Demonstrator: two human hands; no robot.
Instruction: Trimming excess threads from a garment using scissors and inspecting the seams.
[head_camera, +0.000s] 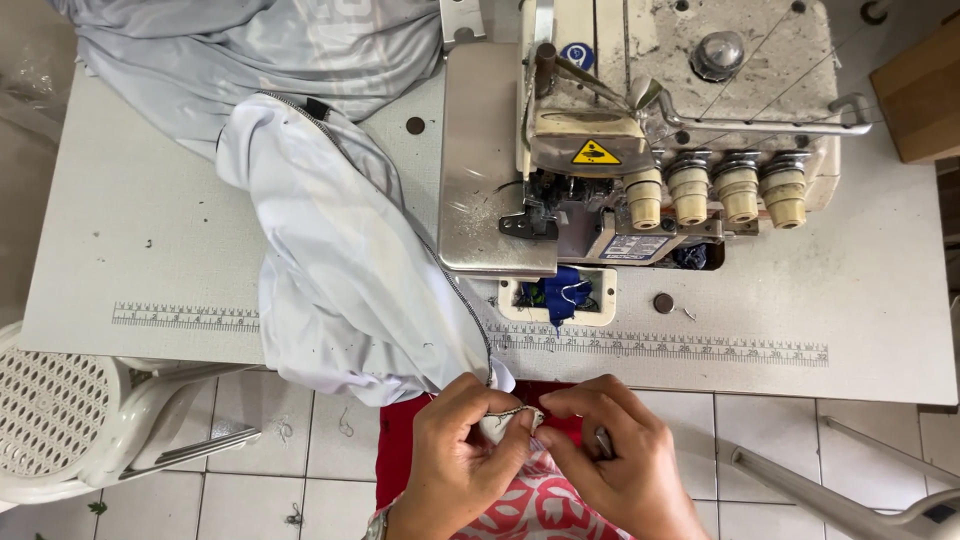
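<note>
My left hand and my right hand meet below the table's front edge, both pinching the end of a white garment at its stitched seam. The garment trails from my fingers up over the table toward the upper left. An overlock sewing machine stands at the back of the table, with its metal plate beside the garment. Something thin and dark shows inside my right fingers; I cannot tell what it is.
More grey-white fabric is piled at the table's back left. A printed ruler strip runs along the front edge. A white plastic chair stands at the lower left on tiled floor. A red patterned cloth covers my lap.
</note>
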